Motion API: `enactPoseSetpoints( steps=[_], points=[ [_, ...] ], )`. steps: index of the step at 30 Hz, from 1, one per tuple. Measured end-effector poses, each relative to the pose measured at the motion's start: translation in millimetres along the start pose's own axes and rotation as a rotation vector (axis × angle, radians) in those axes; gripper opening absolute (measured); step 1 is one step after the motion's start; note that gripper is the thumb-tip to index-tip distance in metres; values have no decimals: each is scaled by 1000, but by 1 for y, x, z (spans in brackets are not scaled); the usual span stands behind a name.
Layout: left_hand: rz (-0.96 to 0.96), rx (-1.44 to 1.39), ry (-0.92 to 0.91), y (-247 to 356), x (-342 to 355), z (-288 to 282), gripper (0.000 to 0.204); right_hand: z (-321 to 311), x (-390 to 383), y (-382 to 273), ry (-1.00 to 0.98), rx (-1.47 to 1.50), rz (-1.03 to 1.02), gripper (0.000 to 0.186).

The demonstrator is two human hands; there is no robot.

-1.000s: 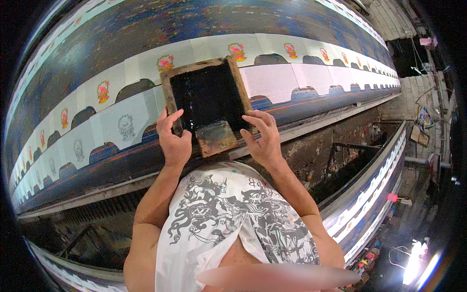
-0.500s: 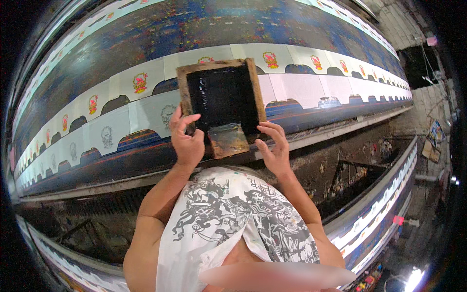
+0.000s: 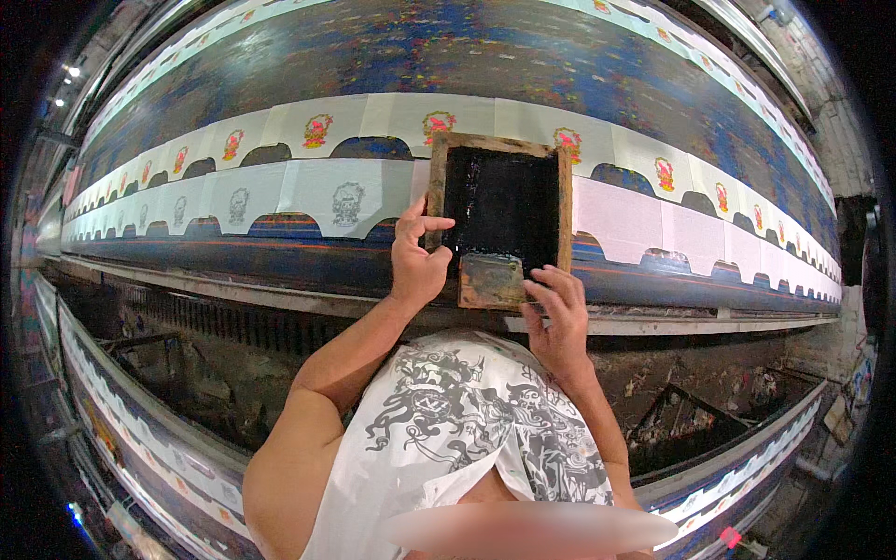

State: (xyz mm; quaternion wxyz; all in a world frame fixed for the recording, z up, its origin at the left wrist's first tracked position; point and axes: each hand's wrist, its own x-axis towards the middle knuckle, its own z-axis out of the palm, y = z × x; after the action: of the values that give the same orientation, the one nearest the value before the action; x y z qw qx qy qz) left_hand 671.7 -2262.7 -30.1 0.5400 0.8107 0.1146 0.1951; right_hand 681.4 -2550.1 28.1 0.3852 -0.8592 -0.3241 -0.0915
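Observation:
A wooden-framed printing screen with a dark inked interior lies over a row of pale panels on the long table. A stained, block-like piece sits at its lower end. My left hand grips the left side of the frame, index finger over the rim. My right hand is at the lower right corner beside the block, fingers apart and curved, slightly blurred. Left of the screen, panels carry grey outline prints; to its right they are plain pinkish white. The row behind has red and yellow motifs.
The table's dark, paint-speckled surface stretches behind, with another panel row at its far edge. A metal rail runs along the near edge. Below it are a dark gap with metal bracing and another long table with panels behind me.
The view has swung, so table and screen appear further right and more level. My right hand has slid down from the frame's side toward its lower corner. My left hand keeps its hold.

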Motion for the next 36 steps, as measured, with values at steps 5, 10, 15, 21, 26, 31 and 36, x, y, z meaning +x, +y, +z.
enactPoseSetpoints(
  steps=[5,10,15,21,26,31,36],
  points=[
    [-37,11,1,-2,0,4,43,15,31,-17,-257,-102,-199,51],
    [-48,-10,-1,-4,1,4,45,3,67,-12,-540,-210,-196,47],
    [-95,-38,-15,-7,-1,3,45,-19,142,19,-781,116,-106,54],
    [-113,-161,-31,-13,2,0,47,5,207,49,-555,-8,-117,46],
    [-72,-164,-27,-9,3,-2,50,19,214,61,-452,-122,-46,38],
    [-43,-142,-14,-11,3,1,52,25,174,48,-401,-173,-87,42],
    [-81,-149,-9,-16,3,3,54,21,115,14,-354,-208,-141,46]
  ],
)
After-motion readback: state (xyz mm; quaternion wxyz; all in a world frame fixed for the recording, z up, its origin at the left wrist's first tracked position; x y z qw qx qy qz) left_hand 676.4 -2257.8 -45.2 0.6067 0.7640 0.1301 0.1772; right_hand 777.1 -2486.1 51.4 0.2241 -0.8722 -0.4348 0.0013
